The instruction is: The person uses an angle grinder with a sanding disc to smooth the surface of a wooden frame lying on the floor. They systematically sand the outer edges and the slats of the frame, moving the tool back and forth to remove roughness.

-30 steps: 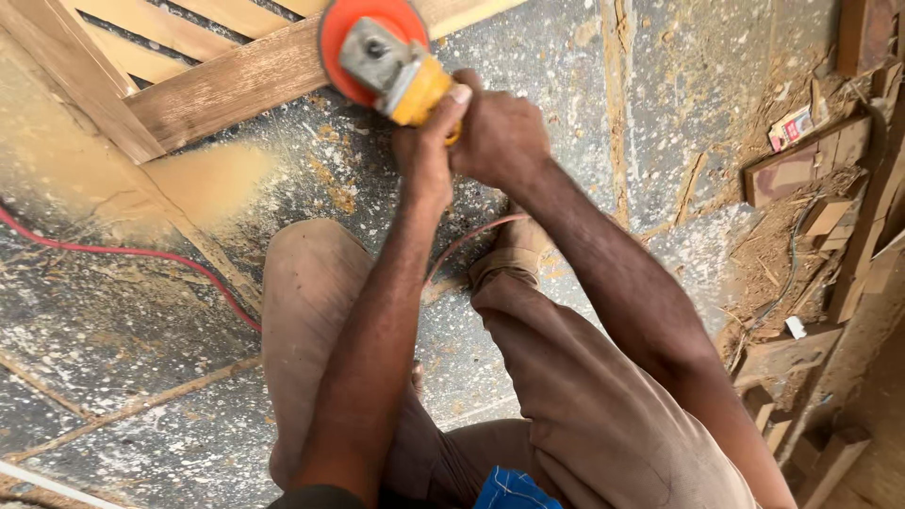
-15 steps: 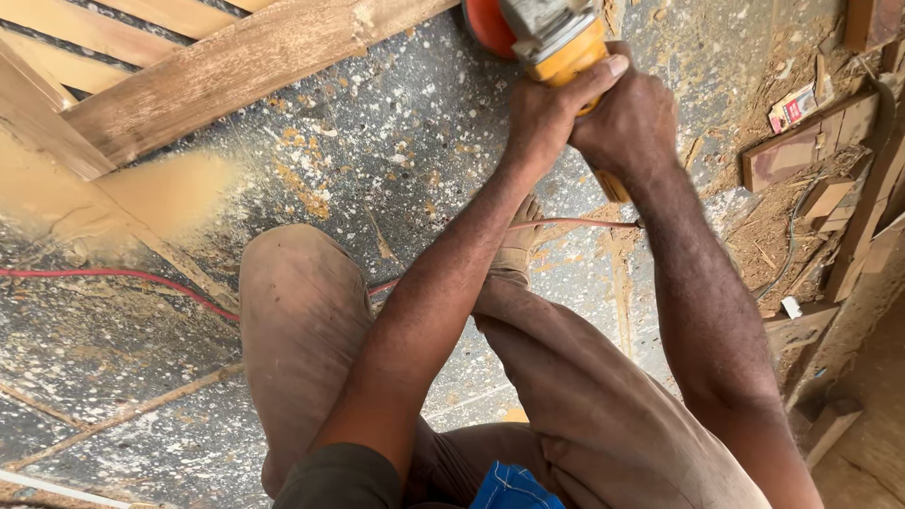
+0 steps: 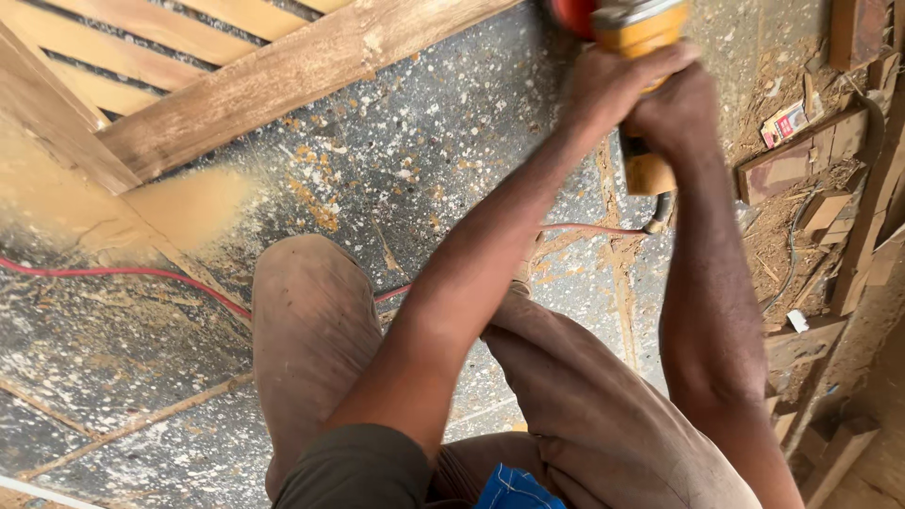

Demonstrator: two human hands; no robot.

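A yellow angle grinder [image 3: 643, 26] with an orange-red disc guard [image 3: 570, 11] sits at the top edge, partly cut off by the frame. My left hand [image 3: 611, 90] grips its body from the left. Just behind, my right hand [image 3: 675, 118] closes around the rear handle, whose yellow end [image 3: 649, 174] sticks out below. The tool is just past the right end of a slatted wooden frame [image 3: 283, 75] lying on the speckled floor. The disc itself is hidden.
A red cable [image 3: 141, 273] runs across the floor from the left and passes behind my knees in brown trousers [image 3: 311, 320]. Sawdust [image 3: 189, 203] is heaped beside the frame. Wood offcuts and blocks [image 3: 801, 160] crowd the right side.
Both hands and the grinder have shifted to the right and upward in view, from over the frame's thick rail to past its end. The grip is unchanged.
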